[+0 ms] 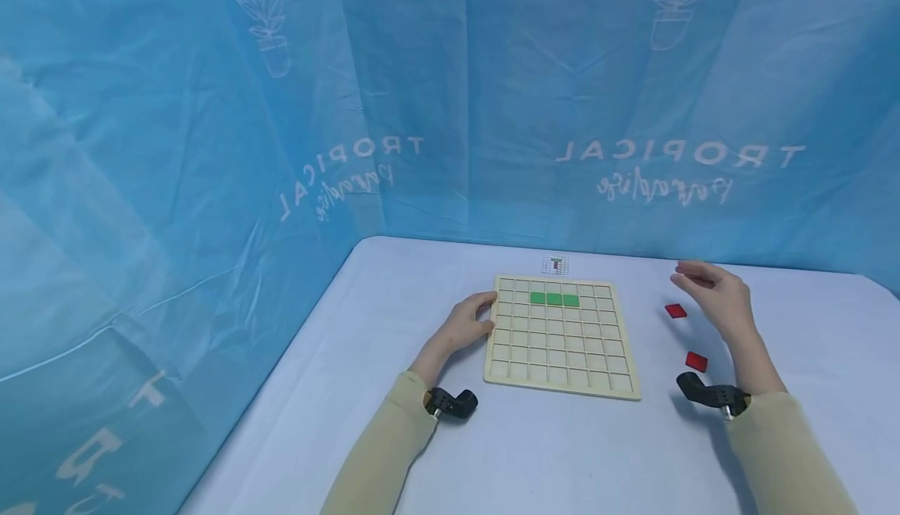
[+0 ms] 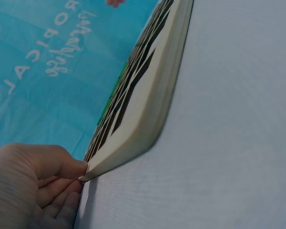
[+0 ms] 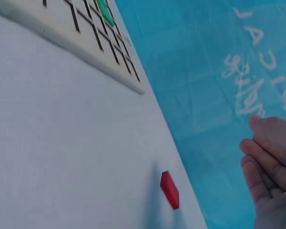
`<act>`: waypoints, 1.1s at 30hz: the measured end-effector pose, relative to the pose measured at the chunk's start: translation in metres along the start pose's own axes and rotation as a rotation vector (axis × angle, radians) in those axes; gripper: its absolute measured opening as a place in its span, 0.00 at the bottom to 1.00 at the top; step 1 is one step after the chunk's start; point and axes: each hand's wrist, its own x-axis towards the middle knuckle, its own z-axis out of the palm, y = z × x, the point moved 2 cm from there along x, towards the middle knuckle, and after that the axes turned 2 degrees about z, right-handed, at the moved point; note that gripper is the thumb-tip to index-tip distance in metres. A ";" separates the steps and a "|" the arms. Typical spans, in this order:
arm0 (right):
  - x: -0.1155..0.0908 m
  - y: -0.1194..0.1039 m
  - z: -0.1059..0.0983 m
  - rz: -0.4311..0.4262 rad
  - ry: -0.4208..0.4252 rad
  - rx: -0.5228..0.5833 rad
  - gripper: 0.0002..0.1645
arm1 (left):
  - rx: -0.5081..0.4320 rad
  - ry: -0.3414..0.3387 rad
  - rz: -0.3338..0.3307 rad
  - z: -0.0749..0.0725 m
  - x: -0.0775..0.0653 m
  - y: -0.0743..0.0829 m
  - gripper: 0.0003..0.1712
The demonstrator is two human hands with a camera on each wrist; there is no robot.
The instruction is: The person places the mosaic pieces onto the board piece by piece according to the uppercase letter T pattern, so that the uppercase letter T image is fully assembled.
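A pale wooden grid board [image 1: 555,341] lies flat on the table, with a row of three green tiles [image 1: 554,298] near its far side. My left hand [image 1: 466,323] is at the board's left edge; in the left wrist view the thumb [image 2: 69,164] and bent fingers hold that edge. To the right of the board, my right hand [image 1: 719,294] is raised above the table with loosely bent fingers; nothing shows between them. Two red tiles lie below and beside it: a farther red tile [image 1: 676,310] and a nearer red tile [image 1: 696,362].
A small printed grid card [image 1: 555,265] lies just beyond the board's far edge. The table [image 1: 534,452] has a white cover. Blue curtains [image 1: 506,109] with white lettering hang behind it and on the left. Each wrist wears a black camera mount [image 1: 713,395].
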 end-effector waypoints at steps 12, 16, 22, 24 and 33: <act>-0.003 0.043 0.009 0.115 0.051 0.031 0.38 | -0.007 -0.001 0.000 0.001 -0.002 0.001 0.33; -0.004 0.053 0.015 0.121 0.046 0.017 0.37 | -0.005 -0.001 0.003 0.000 -0.002 0.001 0.33; -0.004 0.058 0.020 0.080 0.024 -0.053 0.35 | -0.010 0.004 0.001 0.000 -0.002 0.001 0.33; -0.003 0.058 0.022 0.057 0.007 -0.091 0.34 | -0.013 0.004 -0.002 0.000 -0.002 0.001 0.33; -0.001 0.062 0.029 0.030 -0.043 -0.154 0.36 | 0.003 0.010 -0.009 0.001 -0.001 0.001 0.33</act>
